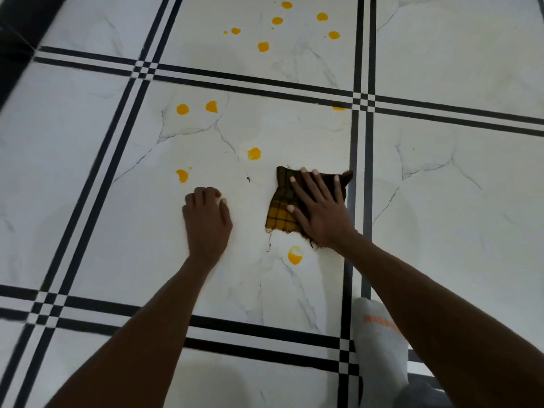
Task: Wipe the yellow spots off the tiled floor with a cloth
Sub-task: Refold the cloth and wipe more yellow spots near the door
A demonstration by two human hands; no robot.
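A brown and yellow checked cloth [282, 212] lies flat on the white marble-look tiled floor [117, 231]. My right hand [319, 207] presses on the cloth with straight, spread fingers. My left hand [207, 217] rests on the bare tile to the left of the cloth, its fingers curled under and holding nothing. Yellow spots dot the middle tile: one [295, 255] just below the cloth, one [254, 153] above it, one [182, 175] beyond my left hand, and two [182, 109] [211, 106] further off. Several more spots [263, 46] mark the far tile.
Double black lines [360, 136] border each tile; one runs right beside the cloth. A foot in a white sock [379, 337] stands on the floor at the lower right. A dark edge [14, 39] closes the top left corner.
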